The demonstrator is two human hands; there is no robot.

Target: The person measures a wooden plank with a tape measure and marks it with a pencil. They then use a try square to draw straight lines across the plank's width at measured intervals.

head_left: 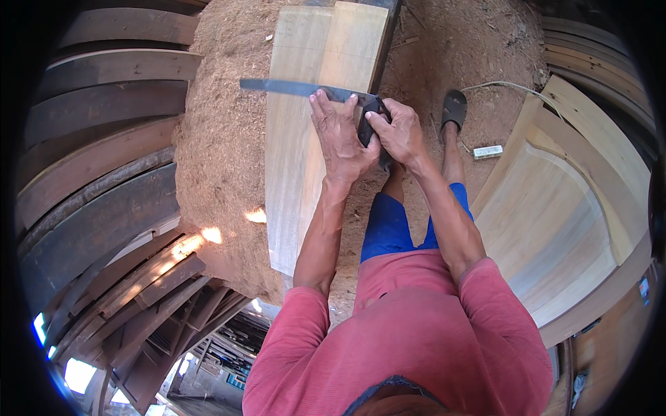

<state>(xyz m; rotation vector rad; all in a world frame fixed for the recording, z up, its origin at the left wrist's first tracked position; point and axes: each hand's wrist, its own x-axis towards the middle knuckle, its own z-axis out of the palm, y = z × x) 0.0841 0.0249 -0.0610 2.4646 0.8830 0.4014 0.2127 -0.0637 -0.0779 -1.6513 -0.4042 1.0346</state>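
A try square with a long grey blade [277, 86] and a dark stock [365, 127] lies across a pale wooden board [298, 159]. The blade's tip sticks out past the board's left edge. With its fingertips on the blade and its thumb by the stock, my left hand [341, 139] holds the square against the wood. My right hand [400, 132] is closed at the stock, by the board's right edge. Whether it also holds something small is hidden. A faint line runs across the board beyond the blade.
Sawdust [222, 139] covers the floor. Dark planks [111, 104] are stacked along the left. A large wooden panel [548, 208] stands at the right. Near my sandalled foot [454, 107] lie a small white block [488, 152] and a pale cable [510, 84].
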